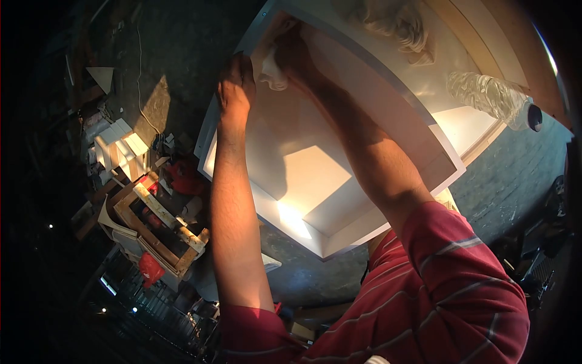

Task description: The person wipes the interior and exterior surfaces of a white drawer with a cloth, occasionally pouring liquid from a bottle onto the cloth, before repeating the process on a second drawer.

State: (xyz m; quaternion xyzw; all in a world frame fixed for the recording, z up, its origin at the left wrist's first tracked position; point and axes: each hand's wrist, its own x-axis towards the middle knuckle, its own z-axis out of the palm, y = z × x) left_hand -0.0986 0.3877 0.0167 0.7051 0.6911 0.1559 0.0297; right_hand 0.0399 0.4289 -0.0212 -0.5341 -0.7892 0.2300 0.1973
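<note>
A white open box [445, 148], like a drawer or cabinet carcass, lies in front of me with its inside facing up. My left hand [236, 88] is closed over its left side wall near the far end. Deep inside, at the far corner, my right hand [292, 53] presses a bunched white cloth [274, 76] against the inner surface. The fingers of that hand are in shadow and partly hidden. Sunlight falls in a bright patch on the box's floor.
Right of the box, a crumpled pale cloth [397, 27] and a clear plastic bottle [488, 97] with a dark cap lie on a pale surface. On the floor at left are a wooden frame [154, 221], stacked white pieces [121, 148] and a red bag [150, 270].
</note>
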